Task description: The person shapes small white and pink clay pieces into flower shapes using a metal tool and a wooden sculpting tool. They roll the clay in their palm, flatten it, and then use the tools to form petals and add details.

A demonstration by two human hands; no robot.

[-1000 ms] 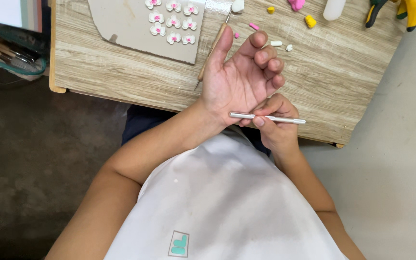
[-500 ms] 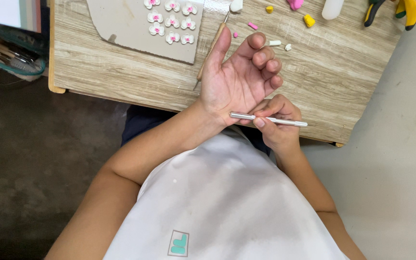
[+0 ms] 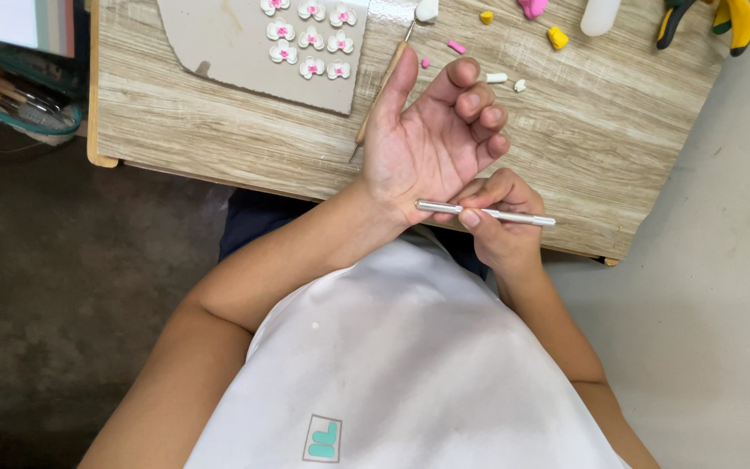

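Observation:
My left hand (image 3: pixel 431 130) is held palm up over the wooden table (image 3: pixel 219 130), fingers loosely curled, with nothing visible in it. Just below it, my right hand (image 3: pixel 501 221) grips a thin silver metal tool (image 3: pixel 514 215) held level, its left end touching the heel of the left palm. Under the left hand lies a wooden-handled pointed tool (image 3: pixel 379 91). Several small white-and-pink clay flowers (image 3: pixel 310 39) sit on a grey sheet (image 3: pixel 236 48) at the far left of the table.
Small bits of pink, yellow and white clay (image 3: pixel 496 77) lie scattered at the table's far side. A white bottle (image 3: pixel 599 15) and yellow-and-green handled pliers (image 3: pixel 722 16) are at the far right. A tray with sticks (image 3: pixel 10 100) stands at the left.
Both hands have stayed almost still. The left fingers have curled slightly more.

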